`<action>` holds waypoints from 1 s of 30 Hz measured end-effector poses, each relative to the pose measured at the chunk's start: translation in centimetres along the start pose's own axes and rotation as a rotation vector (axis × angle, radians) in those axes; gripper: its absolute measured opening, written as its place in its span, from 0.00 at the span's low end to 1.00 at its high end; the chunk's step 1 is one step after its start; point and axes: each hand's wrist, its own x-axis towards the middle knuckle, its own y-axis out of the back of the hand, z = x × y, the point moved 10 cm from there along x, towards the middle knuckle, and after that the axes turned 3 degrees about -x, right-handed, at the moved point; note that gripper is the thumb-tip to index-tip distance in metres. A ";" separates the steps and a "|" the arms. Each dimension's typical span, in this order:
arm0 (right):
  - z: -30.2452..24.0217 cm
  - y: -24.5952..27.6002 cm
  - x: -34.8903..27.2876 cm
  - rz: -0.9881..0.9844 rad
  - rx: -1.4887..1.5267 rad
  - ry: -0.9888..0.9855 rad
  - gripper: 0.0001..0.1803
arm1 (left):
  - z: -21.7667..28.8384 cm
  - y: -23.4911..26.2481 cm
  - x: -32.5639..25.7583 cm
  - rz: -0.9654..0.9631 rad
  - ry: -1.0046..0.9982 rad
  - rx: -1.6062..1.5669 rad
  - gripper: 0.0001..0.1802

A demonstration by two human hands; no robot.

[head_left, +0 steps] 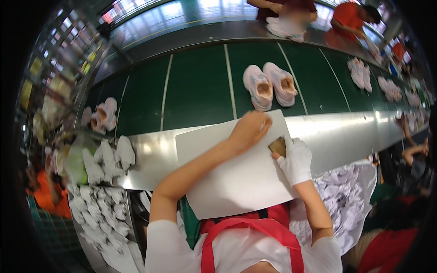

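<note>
A large white sheet (214,182) lies slanted in front of me, reaching from the steel edge down toward my body. My left hand (249,131) is bare and lies over the sheet's far right part, its fingers curled closed; whatever may be in them is hidden. On the sheet's right edge my right hand (296,161), in a white glove with the thumb tip bare, grips a small brownish-gold flat piece (278,146). Beyond the sheet, a pair of pale pink sneakers (263,88) stands on the green conveyor belt.
The steel ledge (337,136) runs between me and the green belt (195,82). Crumpled white paper wads fill a bin at left (102,218) and a lined bin at right (348,195). More sneakers (105,113) sit on the belt. Co-workers (348,22) handle shoes across it.
</note>
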 end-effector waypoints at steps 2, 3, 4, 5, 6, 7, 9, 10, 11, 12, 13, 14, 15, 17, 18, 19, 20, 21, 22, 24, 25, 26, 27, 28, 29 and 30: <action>0.2 -0.3 0.0 -0.002 0.147 0.002 0.26 | 3.1 -2.6 -4.9 -0.150 -0.143 0.071 0.05; 0.3 -0.5 -0.1 0.002 0.215 0.007 0.26 | 3.3 -3.0 -5.8 -0.140 -0.165 0.070 0.05; -0.2 -0.4 -0.3 0.064 0.314 0.052 0.23 | 3.3 -3.0 -6.4 -0.126 -0.180 0.075 0.06; 0.4 -0.7 -0.3 0.045 0.375 0.004 0.22 | 3.4 -3.0 -6.7 -0.111 -0.194 0.080 0.06; 1.1 -0.9 -0.1 0.026 0.437 -0.044 0.21 | 3.4 -3.1 -6.8 -0.121 -0.201 0.076 0.09; 1.7 -1.1 0.2 0.008 0.493 -0.078 0.19 | 3.2 -3.3 -6.9 -0.121 -0.197 0.068 0.09; 1.9 -1.3 0.4 -0.026 0.543 -0.091 0.17 | 2.9 -3.5 -7.1 -0.119 -0.187 0.055 0.10; 1.7 -1.7 0.2 -0.073 0.585 -0.081 0.17 | 2.9 -3.3 -6.9 -0.096 -0.159 0.050 0.11; 1.4 -2.2 -0.1 -0.120 0.628 -0.072 0.17 | 3.0 -3.1 -6.6 -0.074 -0.131 0.045 0.11; 0.4 -2.4 -0.3 -0.142 0.633 0.002 0.17 | 3.0 -3.0 -6.4 -0.053 -0.102 0.040 0.11; -0.3 -2.7 -0.8 -0.158 0.637 0.064 0.16 | 3.1 -3.4 -6.4 -0.074 -0.111 0.108 0.11; -0.7 -2.8 -1.4 -0.171 0.634 0.112 0.15 | 3.0 -3.8 -6.5 -0.099 -0.129 0.165 0.11; -1.1 -2.6 -1.3 -0.189 0.650 0.136 0.15 | 2.8 -3.9 -6.7 -0.124 -0.149 0.221 0.10; 0.6 -3.7 -1.0 -0.244 0.825 0.050 0.15 | 5.6 -2.6 -6.1 -0.041 -0.254 0.442 0.09; 1.9 -2.9 -0.9 -0.176 0.890 -0.029 0.17 | 6.2 -2.5 -5.8 -0.054 -0.303 0.424 0.07; 3.3 -1.9 -1.1 -0.124 0.983 -0.150 0.19 | 6.4 -2.3 -5.8 -0.063 -0.348 0.413 0.05; 4.5 -1.5 -1.0 -0.025 0.949 -0.165 0.21 | 4.8 -1.8 -5.9 -0.120 -0.198 0.172 0.03; 5.3 -1.5 -1.1 -0.139 0.858 -0.275 0.22 | 2.5 -2.2 -6.1 -0.198 -0.041 -0.075 0.02; 5.3 -1.9 -1.2 -0.159 0.823 -0.265 0.22 | 2.3 -1.9 -6.3 -0.251 0.065 -0.219 0.01; 4.2 -1.8 -1.1 -0.071 0.796 -0.068 0.20 | 2.8 -2.7 -5.8 -0.317 0.187 -0.295 0.01; 3.3 -1.6 -1.1 -0.076 0.760 0.030 0.20 | 2.9 -2.8 -5.5 -0.317 0.195 -0.234 0.02; 4.0 -1.1 -1.5 0.018 0.658 -0.010 0.19 | 3.0 -3.1 -5.1 -0.316 0.202 -0.172 0.02; 4.6 -0.6 -2.2 0.108 0.555 -0.049 0.18 | 4.0 -3.9 -4.8 -0.332 0.101 -0.053 0.01; 5.3 0.2 -2.7 0.197 0.450 -0.086 0.17 | 5.1 -5.2 -4.4 -0.343 -0.003 0.066 0.01; 7.0 1.0 -3.7 0.283 0.569 -0.164 0.17 | 5.7 -6.0 -4.5 -0.342 -0.101 0.183 0.01; 9.3 2.0 -5.6 0.370 0.688 -0.242 0.16 | 5.7 -6.0 -4.6 -0.324 -0.109 0.167 0.01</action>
